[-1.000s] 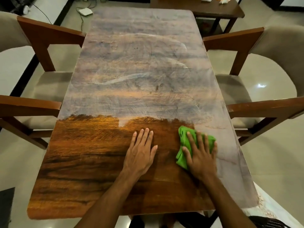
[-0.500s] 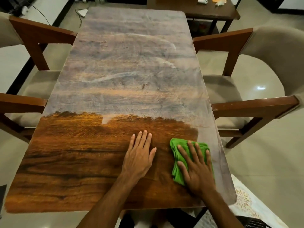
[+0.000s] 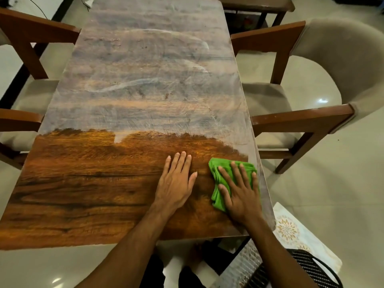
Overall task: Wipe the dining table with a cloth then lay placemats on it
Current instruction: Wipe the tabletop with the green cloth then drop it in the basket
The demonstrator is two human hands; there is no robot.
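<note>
Single head-worn wide-angle view, looking forward and steeply down along the long brown wooden dining table from close above its near edge.

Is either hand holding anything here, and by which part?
The right hand presses flat on the bunched green cloth, fingers spread over its top, not gripping. The left hand lies flat on the table, holding nothing.

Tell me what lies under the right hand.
Under the right hand lies a bunched green cloth, pressed flat on the table. The cloth's middle and the wood beneath are covered.
</note>
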